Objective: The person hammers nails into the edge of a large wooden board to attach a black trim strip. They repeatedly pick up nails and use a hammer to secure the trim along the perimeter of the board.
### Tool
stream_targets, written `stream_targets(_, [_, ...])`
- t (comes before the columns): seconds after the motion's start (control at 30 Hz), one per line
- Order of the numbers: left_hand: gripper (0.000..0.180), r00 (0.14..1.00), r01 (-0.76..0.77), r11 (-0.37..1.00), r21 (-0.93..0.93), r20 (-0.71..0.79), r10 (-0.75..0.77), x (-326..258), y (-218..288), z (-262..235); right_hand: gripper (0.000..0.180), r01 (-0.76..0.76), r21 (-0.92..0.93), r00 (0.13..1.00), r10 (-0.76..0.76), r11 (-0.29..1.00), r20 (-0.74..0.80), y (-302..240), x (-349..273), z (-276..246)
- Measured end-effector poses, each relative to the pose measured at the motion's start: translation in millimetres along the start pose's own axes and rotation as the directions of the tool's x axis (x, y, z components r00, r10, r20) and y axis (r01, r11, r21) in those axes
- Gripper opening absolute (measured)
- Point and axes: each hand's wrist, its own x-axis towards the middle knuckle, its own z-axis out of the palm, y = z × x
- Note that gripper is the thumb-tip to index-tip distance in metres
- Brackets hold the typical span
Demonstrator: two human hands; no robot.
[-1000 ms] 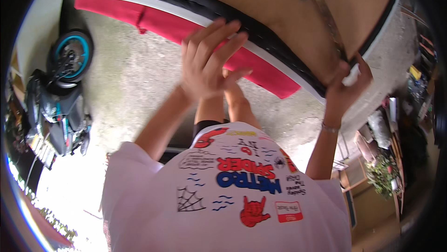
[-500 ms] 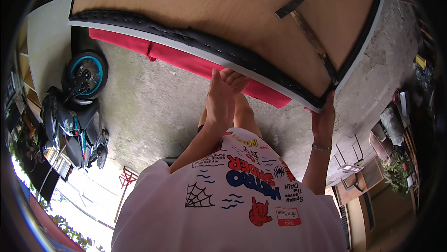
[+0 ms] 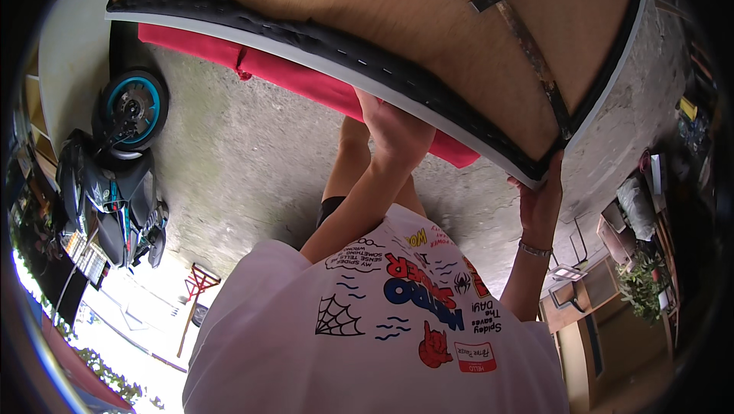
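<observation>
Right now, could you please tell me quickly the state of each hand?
Left hand: at the wooden panel's near edge, fingers mostly hidden; open or closed cannot be told.
Right hand: closed, holding the wooden panel by its corner.

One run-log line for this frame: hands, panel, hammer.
left hand: partly under near edge of wooden panel | right hand: at its near right corner | hammer: lying on panel

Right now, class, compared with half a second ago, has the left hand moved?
Yes. Judged against the white edge of the board, the left hand has shifted rightward and is now partly hidden behind it.
</observation>
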Motion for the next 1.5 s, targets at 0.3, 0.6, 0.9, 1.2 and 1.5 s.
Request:
stream_targets(0.3, [0.064, 0.987, 0.156, 0.986, -0.052, -0.030, -0.157, 2, -4, 2, 0.057, -0.013, 0.003, 1.000, 0.013, 1.000, 0.017, 0, 0, -3])
stream_targets(0.6, [0.101, 0.711, 0.444, 0.119, -0.888, 0.269, -0.650, 10, 13, 8, 0.058, -0.012, -0.026, 0.999, 0.013, 1.000, 0.040, 0, 4, -7])
stream_targets(0.9, [0.101, 0.662, 0.464, 0.055, -0.884, 0.304, -0.685, 5, 8, 6, 0.058, -0.027, -0.027, 0.999, 0.027, 0.999, 0.019, -1, 4, -4])
stream_targets(1.2, [0.108, 0.616, 0.447, 0.065, -0.892, 0.255, -0.745, 6, 15, 10, 0.055, -0.010, -0.003, 1.000, 0.010, 1.000, -0.022, 4, 8, -1])
stream_targets(1.5, [0.113, 0.579, 0.512, -0.007, -0.859, 0.351, -0.736, 4, 8, 4, 0.054, 0.020, 0.017, 1.000, -0.020, 1.000, 0.011, 6, 8, -6])
